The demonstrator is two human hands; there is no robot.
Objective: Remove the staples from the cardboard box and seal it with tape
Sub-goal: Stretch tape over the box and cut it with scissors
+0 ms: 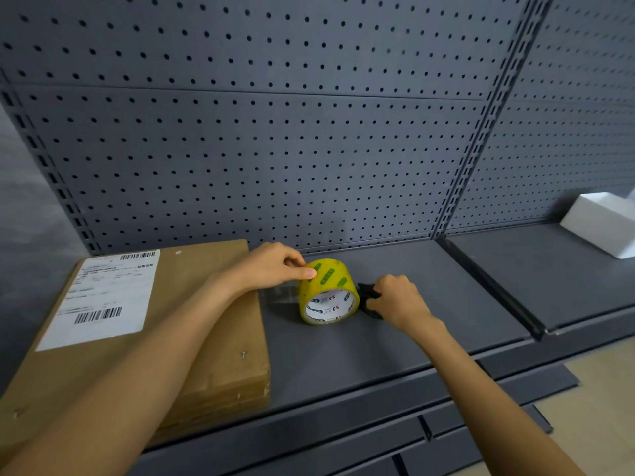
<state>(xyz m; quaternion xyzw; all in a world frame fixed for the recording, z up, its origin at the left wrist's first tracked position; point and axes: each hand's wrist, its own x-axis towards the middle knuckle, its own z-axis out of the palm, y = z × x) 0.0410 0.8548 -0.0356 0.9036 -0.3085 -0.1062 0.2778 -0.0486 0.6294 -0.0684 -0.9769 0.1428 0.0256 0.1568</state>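
Note:
A flat brown cardboard box (pixel 192 304) with a white shipping label (pixel 103 297) lies on the left of the grey shelf. A staple (pixel 243 354) sticks up near its right edge. A yellow tape roll (pixel 328 292) stands on its edge just right of the box, with a clear strip (pixel 280 293) pulled out toward the box. My left hand (pixel 275 266) pinches the top of the roll with thumb and fingers. My right hand (pixel 398 300) grips a black tool (pixel 369 293) right beside the roll; what kind of tool it is I cannot tell.
The grey metal shelf (pixel 395 345) runs along a perforated back panel (pixel 275 149). A white foam block (pixel 601 225) sits on the neighbouring shelf section at the far right. A raised divider (pixel 491 286) separates the two sections. Light floor shows at the lower right.

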